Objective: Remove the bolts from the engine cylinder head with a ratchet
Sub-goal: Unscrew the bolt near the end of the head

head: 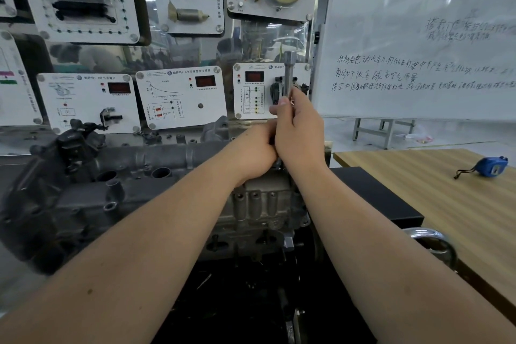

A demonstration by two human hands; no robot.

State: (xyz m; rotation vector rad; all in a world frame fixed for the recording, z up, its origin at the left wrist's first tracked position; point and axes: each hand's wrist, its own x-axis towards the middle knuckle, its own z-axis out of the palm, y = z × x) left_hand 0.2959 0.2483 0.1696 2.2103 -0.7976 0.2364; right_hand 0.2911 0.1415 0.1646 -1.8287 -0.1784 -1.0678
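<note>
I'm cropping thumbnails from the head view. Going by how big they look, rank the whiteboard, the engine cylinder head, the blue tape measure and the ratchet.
1. whiteboard
2. engine cylinder head
3. ratchet, partly hidden by the right hand
4. blue tape measure, close to the ratchet's visible part, so unsure.

Dull grey cylinder head [156, 176], silver ratchet [289, 72], blue tape measure [491, 167], striped tan wood table [446, 190]

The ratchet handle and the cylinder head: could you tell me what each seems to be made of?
The ratchet handle looks like steel with a satin grey finish and soft highlights, gripped by the right hand. The cylinder head looks like cast aluminium: dull, rough, pale grey, darker and grimy towards the left.
</note>
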